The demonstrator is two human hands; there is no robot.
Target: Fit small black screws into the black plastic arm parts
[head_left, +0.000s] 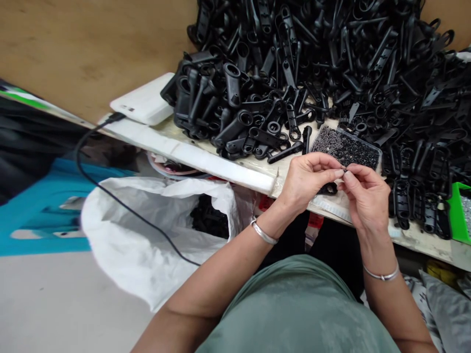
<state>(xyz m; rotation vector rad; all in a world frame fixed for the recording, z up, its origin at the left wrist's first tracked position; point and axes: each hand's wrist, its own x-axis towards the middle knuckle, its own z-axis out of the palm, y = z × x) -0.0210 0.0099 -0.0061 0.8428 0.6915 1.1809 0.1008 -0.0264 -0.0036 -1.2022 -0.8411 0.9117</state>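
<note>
My left hand (309,177) and my right hand (365,192) meet over the front edge of the bench, thumbs and forefingers pinched together. Between the fingertips is a tiny dark part (345,170), mostly covered, too small to name. Just behind the hands sits a clear shallow box (379,158) filled with small grey pieces (328,140) on one side and small black pieces (355,152) on the other. A black plastic part with a round hole (328,188) lies on the bench below my left hand, partly hidden.
Black plastic handle-like parts (232,83) are heaped across the bench. A white power bank (143,100) with a black cable (121,191) lies at the left. Below hangs an open white sack (121,220) holding black parts. A green bin (458,215) stands at the right.
</note>
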